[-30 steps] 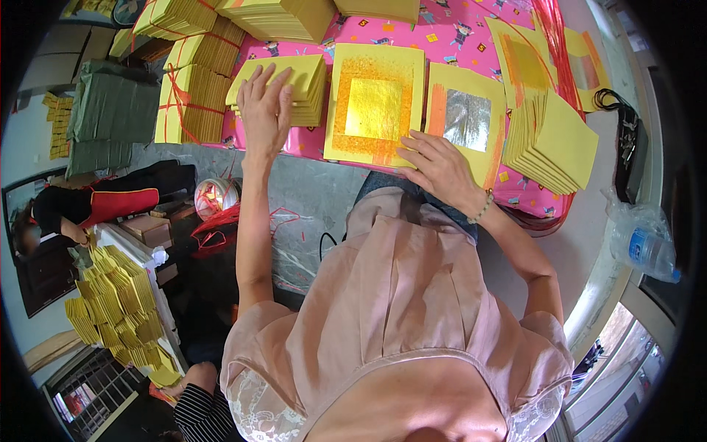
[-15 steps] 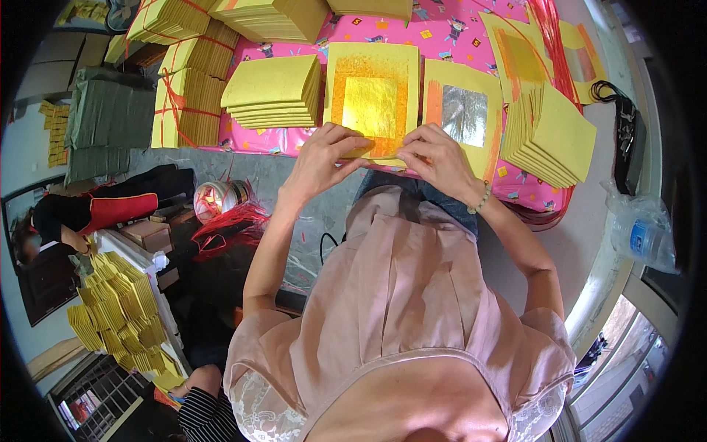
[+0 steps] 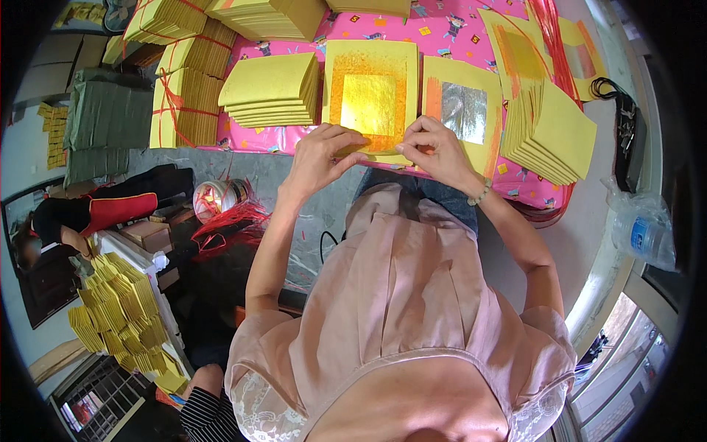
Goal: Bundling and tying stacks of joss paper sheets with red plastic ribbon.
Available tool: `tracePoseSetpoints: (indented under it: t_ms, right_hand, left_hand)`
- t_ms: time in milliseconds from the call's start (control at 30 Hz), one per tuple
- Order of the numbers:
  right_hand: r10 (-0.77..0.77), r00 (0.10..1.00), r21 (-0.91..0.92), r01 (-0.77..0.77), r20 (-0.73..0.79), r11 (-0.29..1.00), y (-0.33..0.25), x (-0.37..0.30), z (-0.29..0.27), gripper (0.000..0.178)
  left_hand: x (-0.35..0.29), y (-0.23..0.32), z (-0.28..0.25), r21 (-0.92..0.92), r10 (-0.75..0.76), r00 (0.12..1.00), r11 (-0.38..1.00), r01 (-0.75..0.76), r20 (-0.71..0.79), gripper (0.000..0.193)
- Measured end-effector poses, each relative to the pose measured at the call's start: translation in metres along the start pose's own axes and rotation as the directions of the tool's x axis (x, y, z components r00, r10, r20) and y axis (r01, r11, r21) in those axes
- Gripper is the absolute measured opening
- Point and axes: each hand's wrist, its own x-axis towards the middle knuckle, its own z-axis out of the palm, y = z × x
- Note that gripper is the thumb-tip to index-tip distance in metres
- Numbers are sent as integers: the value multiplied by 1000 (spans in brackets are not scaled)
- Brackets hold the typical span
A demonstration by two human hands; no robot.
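Note:
A stack of yellow paper sheets point(image 3: 403, 59) lies at the table's near edge, its top sheet bearing a shiny gold foil square point(image 3: 368, 104) with an orange border. My left hand point(image 3: 322, 153) is at the near left corner, fingers bent over the paper and thumb along the near edge. At the near right corner, my right hand point(image 3: 440, 151) pinches the edge between thumb and fingers. Both hands appear to grip the top sheet's near edge, though the fingertips partly hide it. Right of it lies a yellow sheet with a silver foil square point(image 3: 462, 110), partly behind my right hand.
Folded yellow paper stacks point(image 3: 269, 88) and red-tied bundles point(image 3: 184, 110) stand left; a fanned stack point(image 3: 552, 136) lies right on the pink tablecloth point(image 3: 449, 40). Red strands point(image 3: 563, 55) hang beyond. A bucket point(image 3: 221, 197) stands on the floor. At left, another person point(image 3: 96, 214) reaches toward yellow bundles point(image 3: 121, 302).
My right thumb and fingers have shifted slightly at the near right corner. My left hand stays almost in place, and the sheets lie as before.

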Motion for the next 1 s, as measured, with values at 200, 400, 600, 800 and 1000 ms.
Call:
tracePoseSetpoints:
  t_ms: [200, 400, 600, 800, 1000]
  right_hand:
    - [46, 998, 31, -47, 31, 998, 0, 3, -2, 13]
    - [50, 998, 29, -51, 41, 998, 2, 4, -2, 13]
    - [45, 998, 22, -46, 39, 999, -2, 3, -5, 13]
    - [-333, 942, -343, 305, -25, 888, -15, 4, -11, 27]
    - [-130, 988, -205, 111, -81, 972, -13, 32, -24, 16]
  left_hand:
    - [1, 2, 0, -17, -9, 1000, 1000, 8, -25, 27]
    - [2, 3, -2, -10, -23, 1000, 1000, 23, 7, 30]
    - [5, 0, 1, 160, 174, 983, 974, -162, -63, 29]
    - [20, 7, -8, 248, 190, 981, 949, -193, 38, 16]
    - [38, 18, -10, 276, 252, 942, 943, -187, -221, 37]
